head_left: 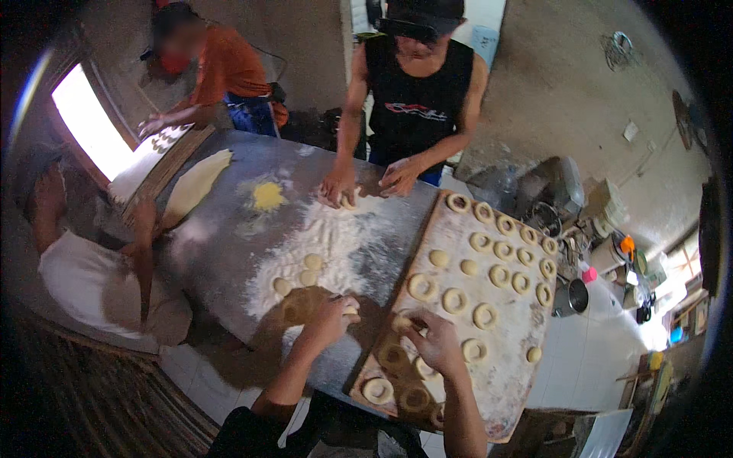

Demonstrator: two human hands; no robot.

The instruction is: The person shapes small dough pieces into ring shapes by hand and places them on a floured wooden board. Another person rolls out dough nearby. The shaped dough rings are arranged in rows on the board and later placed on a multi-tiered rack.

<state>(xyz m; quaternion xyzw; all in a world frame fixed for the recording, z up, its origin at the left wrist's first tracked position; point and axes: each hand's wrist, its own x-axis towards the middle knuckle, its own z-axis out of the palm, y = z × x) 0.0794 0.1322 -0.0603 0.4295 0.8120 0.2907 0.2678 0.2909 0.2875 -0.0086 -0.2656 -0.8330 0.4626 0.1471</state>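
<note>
Locate the first dough piece [402,324] at the left edge of the board [496,383], pinched between thumb and fingertips of the right hand [437,340]; treat any hole in it as unreadable from this view. Find the second dough piece [350,311] over the floured side of the table [221,248], gripped in the curled fingers of the left hand [328,322], apart from the board.

Count as done, by judgement: the dough rings [412,288] on the board, in slanting rows at the far end and more loosely spaced toward the near end. Regard the nearest rings as partly lost in shadow and under the right forearm. Rate as not ringed: the solid rounds [439,258] on the same board, two near its left side and one near its right edge. Add to the apparent remainder the loose rounds [308,278], grouped on the flour [328,229] just ahead of the left hand. Judge ring shaping as well advanced, not complete.

Note, across the table, the co-worker in a black top [420,76], with fingers at a further dough piece [350,201]. Farther left, note the yellow powder [269,196], the dough sheet [200,183] and the co-worker in orange [229,72].
</note>
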